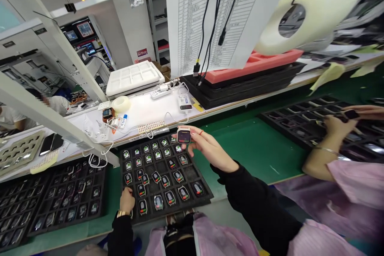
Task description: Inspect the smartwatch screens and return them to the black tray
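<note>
A: Where is the watch [184, 135]?
B: Raised above the tray [207, 192], pinched in the right hand [207, 148], screen toward the camera, probably for checking.
A: Its look?
B: Pale case, dark screen, reddish mark.
A: The left hand [127, 201]?
B: It rests on the tray's near edge, seemingly steadying it; whether its grip clasps anything, I cannot tell. A co-worker's hand [337, 125] works another tray [288, 118] further along the bench [258, 148]
</note>
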{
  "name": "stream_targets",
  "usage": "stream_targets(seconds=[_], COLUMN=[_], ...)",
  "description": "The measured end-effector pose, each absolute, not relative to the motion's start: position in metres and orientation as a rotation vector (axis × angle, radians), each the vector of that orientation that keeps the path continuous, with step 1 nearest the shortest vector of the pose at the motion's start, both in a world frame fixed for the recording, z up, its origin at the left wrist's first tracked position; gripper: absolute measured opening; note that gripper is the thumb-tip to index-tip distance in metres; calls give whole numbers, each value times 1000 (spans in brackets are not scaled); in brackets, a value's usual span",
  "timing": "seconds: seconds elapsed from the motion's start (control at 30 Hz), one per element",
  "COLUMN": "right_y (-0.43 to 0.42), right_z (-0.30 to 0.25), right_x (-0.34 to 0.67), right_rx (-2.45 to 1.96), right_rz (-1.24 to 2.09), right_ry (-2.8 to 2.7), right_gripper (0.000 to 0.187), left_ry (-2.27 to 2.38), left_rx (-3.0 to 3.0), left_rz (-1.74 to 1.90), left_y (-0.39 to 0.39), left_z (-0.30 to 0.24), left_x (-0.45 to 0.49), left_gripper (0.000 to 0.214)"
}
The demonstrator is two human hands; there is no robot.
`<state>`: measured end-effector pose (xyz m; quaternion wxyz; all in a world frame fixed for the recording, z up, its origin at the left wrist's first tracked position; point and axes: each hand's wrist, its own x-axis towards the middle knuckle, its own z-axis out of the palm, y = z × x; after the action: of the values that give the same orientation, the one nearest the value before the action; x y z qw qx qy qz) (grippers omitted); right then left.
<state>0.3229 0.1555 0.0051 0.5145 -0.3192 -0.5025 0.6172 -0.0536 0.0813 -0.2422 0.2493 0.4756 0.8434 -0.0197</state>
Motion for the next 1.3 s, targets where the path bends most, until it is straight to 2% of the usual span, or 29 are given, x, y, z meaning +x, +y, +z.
stream_targets(seconds=[0.23, 0.67, 1.13, 1.3], right_y=[163, 163, 159, 157], right_z=[25, 34, 37, 36], right_x=[323, 322, 324, 326], right_rx=[-732, -683, -664, -654], right_rz=[1433, 1432, 1393, 1389], right_ry=[-1268, -1370, -1449, -1416], right_gripper=[56, 55, 63, 57], left_ry=[2300, 2296, 2320, 2328], left_rx=[1284, 1244, 1292, 1301], left_rz=[-46, -56, -64, -70], left_y=[82, 86, 82, 82], left_z=[-240, -240, -237, -239], left_x=[-53, -54, -50, -51], left_gripper=[27, 27, 26, 27])
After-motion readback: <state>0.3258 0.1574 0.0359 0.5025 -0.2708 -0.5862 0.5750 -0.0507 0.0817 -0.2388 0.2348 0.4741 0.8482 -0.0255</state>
